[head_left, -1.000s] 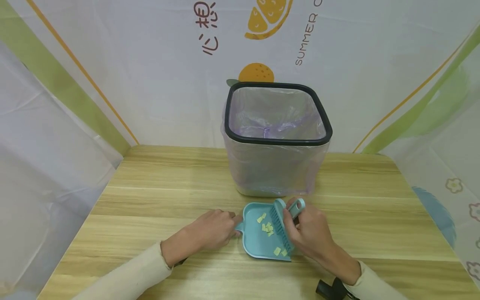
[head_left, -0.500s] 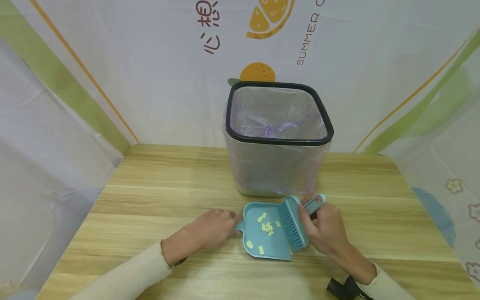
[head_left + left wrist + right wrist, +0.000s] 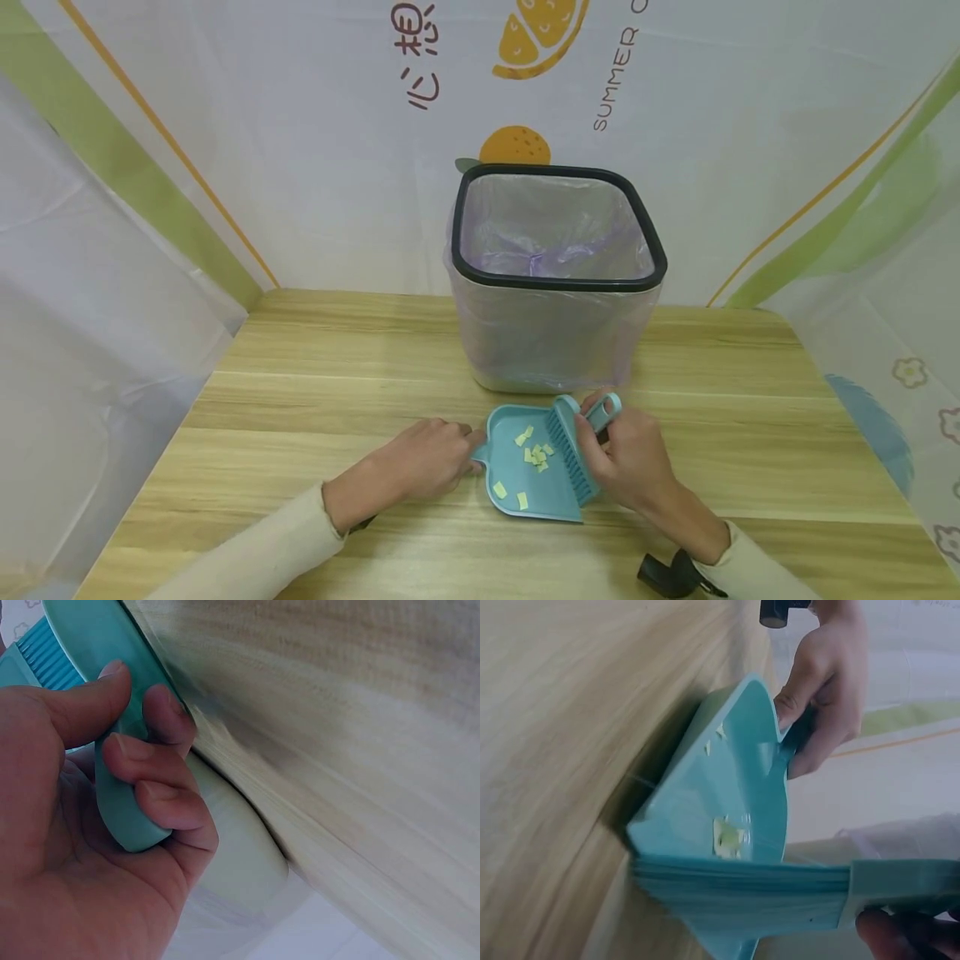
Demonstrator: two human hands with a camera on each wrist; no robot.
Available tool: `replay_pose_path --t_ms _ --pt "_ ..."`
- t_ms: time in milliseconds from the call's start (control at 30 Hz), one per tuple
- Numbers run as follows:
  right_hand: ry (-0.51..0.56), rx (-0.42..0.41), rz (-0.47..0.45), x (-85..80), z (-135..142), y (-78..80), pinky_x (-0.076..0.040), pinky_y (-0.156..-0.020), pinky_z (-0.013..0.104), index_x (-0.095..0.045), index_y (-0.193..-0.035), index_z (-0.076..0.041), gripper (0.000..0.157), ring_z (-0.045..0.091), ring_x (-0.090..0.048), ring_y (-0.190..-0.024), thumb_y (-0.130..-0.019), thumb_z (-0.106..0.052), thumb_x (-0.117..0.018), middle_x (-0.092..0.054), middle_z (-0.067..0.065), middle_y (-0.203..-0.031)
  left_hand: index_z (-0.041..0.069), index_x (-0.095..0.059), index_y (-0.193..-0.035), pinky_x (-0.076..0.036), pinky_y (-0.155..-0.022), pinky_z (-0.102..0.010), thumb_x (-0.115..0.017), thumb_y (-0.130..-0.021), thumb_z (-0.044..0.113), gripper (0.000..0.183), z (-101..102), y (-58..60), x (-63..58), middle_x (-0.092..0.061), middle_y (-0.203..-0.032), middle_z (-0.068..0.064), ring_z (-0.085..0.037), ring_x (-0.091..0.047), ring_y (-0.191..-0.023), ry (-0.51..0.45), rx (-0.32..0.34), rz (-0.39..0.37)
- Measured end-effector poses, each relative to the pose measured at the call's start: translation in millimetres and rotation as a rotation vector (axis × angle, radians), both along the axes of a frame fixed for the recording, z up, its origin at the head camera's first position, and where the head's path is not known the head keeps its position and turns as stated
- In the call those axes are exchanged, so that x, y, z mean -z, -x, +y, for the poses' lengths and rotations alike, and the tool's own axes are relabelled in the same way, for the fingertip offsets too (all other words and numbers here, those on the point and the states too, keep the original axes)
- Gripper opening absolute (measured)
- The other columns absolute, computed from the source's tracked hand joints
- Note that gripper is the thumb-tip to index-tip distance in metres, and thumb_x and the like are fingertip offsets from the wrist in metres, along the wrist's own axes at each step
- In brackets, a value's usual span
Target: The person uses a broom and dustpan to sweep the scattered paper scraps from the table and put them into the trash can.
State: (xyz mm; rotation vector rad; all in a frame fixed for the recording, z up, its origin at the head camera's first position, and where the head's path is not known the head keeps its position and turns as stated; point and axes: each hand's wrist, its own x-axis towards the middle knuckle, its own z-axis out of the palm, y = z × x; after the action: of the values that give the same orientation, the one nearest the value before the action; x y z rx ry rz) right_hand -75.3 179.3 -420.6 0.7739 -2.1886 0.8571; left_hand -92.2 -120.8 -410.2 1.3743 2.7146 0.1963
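Note:
A small teal dustpan (image 3: 540, 496) lies on the table, its open edge facing right. My left hand (image 3: 431, 458) grips its short handle, fingers curled round it in the left wrist view (image 3: 139, 817). Several pale yellow-green paper scraps (image 3: 536, 456) lie in the pan, most in a cluster at its middle and two near the front left. My right hand (image 3: 630, 454) holds a matching teal hand brush (image 3: 573, 450) by its handle. The brush's bristles (image 3: 742, 896) lie along the pan's open edge in the right wrist view.
Right behind the dustpan stands a bin (image 3: 551, 333) with a black rim and a clear purplish liner. The wooden table (image 3: 315, 375) extends to both sides. A printed white cloth (image 3: 337, 167) hangs at the back and sides. A black device (image 3: 667, 575) sits at the right wrist.
The brush swept off the pan's edge to the right, then came back left onto it. Two scraps now lie at the pan's front left. The left hand and dustpan have stayed put.

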Motion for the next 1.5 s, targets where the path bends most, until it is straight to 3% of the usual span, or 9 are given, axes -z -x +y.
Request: replay_pose_path --t_ms 200,433,1033,1500 --pt "-0.025 -0.034 0.01 -3.1 -11.5 2.2 -0.047 -0.049 0.02 -0.066 -0.096 -0.007 0.005 0.002 -0.058 -0.059 -0.091 -0.006 -0.067 -0.064 -0.004 -0.075 0.002 -0.069 -0.113 -0.059 -0.068 -0.036 -0.072 -0.108 0.025 0.024 0.1 -0.9 0.1 -0.072 -0.092 -0.008 -0.02 -0.071 -0.08 -0.002 -0.002 0.0" --pt "0.0 -0.061 -0.045 -7.1 -14.7 0.6 -0.048 -0.05 0.018 -0.066 -0.096 -0.007 0.007 0.0 -0.058 -0.061 -0.091 -0.002 -0.067 -0.064 -0.004 -0.077 0.003 -0.069 -0.113 -0.061 -0.071 -0.039 -0.072 -0.108 0.027 0.025 0.5 -1.2 0.7 -0.073 -0.094 -0.009 -0.024 -0.075 -0.085 -0.001 0.001 0.009" --pt "-0.016 0.083 -0.072 -10.2 30.2 -13.2 -0.049 -0.048 0.019 -0.065 -0.094 -0.006 0.006 0.003 -0.063 -0.058 -0.089 -0.002 -0.067 -0.067 -0.004 -0.074 0.001 -0.07 -0.117 -0.061 -0.075 -0.039 -0.071 -0.109 0.027 0.027 0.0 -2.5 -1.7 -0.074 -0.097 -0.011 -0.024 -0.074 -0.086 0.02 -0.019 -0.007" --pt "-0.056 0.081 -0.052 -5.9 44.6 -9.4 -0.048 -0.046 0.017 -0.065 -0.094 -0.004 0.006 0.007 -0.064 -0.054 -0.089 -0.003 -0.068 -0.068 0.001 -0.074 -0.001 -0.066 -0.13 -0.063 -0.079 -0.043 -0.067 -0.111 0.029 0.035 0.4 -2.8 1.7 -0.076 -0.105 -0.016 -0.03 -0.077 -0.09 0.038 -0.037 -0.018"
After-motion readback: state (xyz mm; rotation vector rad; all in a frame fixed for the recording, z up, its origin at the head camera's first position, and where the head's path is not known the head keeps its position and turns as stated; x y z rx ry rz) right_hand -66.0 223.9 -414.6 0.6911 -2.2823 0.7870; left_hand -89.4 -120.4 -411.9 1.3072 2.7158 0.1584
